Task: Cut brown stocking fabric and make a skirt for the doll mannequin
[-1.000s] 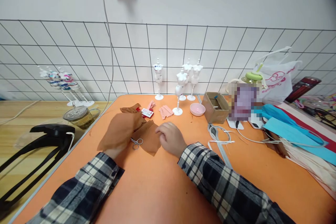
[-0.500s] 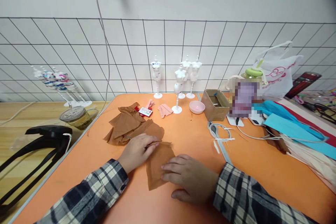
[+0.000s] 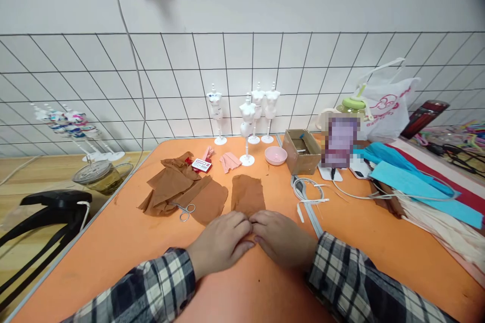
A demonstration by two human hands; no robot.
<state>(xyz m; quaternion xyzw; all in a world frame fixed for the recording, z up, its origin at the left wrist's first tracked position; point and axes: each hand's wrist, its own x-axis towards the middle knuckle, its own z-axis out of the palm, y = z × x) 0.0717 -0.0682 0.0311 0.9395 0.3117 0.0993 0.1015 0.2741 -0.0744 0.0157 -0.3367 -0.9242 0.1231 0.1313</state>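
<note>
A small rectangular piece of brown fabric [image 3: 247, 193] lies on the orange table, stretching away from my hands. My left hand [image 3: 225, 239] has its fingers closed on the near edge of it. Beside it, fingertips almost touching, my right hand [image 3: 282, 239] is closed on the same edge. Both hands cover that edge, so how it is folded cannot be seen. Left of the piece is a crumpled heap of brown fabric [image 3: 170, 181], with small metal scissors [image 3: 185, 210] lying at its near side.
Behind the fabric stand several white mini dress forms [image 3: 247, 116], a pink bowl [image 3: 276, 155] and a cardboard box [image 3: 303, 154]. Pink cloth scraps [image 3: 229, 162] lie near the heap. To the right are a coiled white cable [image 3: 308, 189], a blurred phone [image 3: 341, 141] and blue fabric [image 3: 424, 189].
The brown piece has been turned and laid farther forward. My hands have come together at its near edge, and the scissors by the heap are now uncovered. The view has shifted slightly.
</note>
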